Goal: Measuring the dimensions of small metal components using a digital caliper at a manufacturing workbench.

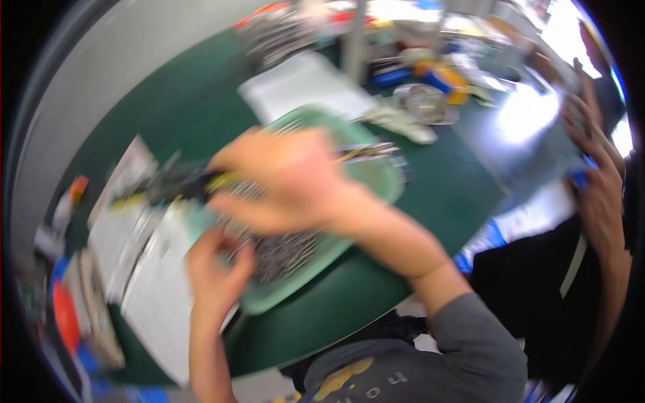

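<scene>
A green plastic basket (389, 180) holds many thin silvery metal pieces (289, 254). Above it my right hand (285, 176) is closed round a dark tool with yellow parts (176, 186). That tool points to the left, too blurred for me to tell its kind. My left hand (216, 265) is at the basket's near left edge, thumb and fingers curled together in a pinch. Whatever they may hold is too small and smeared to make out. A longer metal piece (368, 152) lies across the basket's right side.
White papers (160, 285) lie left of the basket, and a white sheet (302, 86) behind it. A round metal dish (424, 103), a yellow-and-blue box (443, 80) and a pale glove-like cloth (402, 121) crowd the far right of the green table (463, 181). Another person's hands (591, 158) are at the right.
</scene>
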A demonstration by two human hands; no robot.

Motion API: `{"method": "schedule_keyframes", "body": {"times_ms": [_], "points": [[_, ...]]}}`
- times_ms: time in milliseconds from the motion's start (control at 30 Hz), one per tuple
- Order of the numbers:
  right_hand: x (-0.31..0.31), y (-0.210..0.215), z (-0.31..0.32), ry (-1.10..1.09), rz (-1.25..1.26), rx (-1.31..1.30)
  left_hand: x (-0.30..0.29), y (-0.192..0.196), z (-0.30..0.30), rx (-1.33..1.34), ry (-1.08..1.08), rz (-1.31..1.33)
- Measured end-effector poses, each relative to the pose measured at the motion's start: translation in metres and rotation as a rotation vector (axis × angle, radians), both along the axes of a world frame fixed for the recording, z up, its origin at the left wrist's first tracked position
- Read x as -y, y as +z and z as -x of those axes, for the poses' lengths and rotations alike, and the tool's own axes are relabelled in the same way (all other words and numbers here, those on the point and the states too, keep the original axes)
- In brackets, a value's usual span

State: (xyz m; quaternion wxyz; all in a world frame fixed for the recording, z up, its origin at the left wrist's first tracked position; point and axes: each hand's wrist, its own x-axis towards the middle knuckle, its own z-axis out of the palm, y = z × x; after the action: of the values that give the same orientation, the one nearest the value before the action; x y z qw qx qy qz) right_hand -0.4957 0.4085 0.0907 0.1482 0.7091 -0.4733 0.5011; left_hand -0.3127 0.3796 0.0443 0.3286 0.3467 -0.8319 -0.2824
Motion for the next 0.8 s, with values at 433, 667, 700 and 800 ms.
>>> {"method": "schedule_keyframes", "body": {"times_ms": [433,667,700,800], "points": [[-0.009,-0.007,-0.009,-0.008,-0.035,-0.003,-0.003,-0.018,-0.085,-0.784,0.109,-0.633],[0.004,-0.016,-0.015,0.089,-0.104,-0.073,-0.002,-0.022,-0.096,-1.092,0.103,-0.926],[0.002,-0.011,-0.017,0.103,-0.094,-0.134,0.013,-0.039,-0.115,-1.138,0.008,-0.927],[-0.002,-0.008,-0.011,0.184,-0.009,-0.235,0.003,-0.053,-0.124,-1.281,-0.218,-0.992]]}}
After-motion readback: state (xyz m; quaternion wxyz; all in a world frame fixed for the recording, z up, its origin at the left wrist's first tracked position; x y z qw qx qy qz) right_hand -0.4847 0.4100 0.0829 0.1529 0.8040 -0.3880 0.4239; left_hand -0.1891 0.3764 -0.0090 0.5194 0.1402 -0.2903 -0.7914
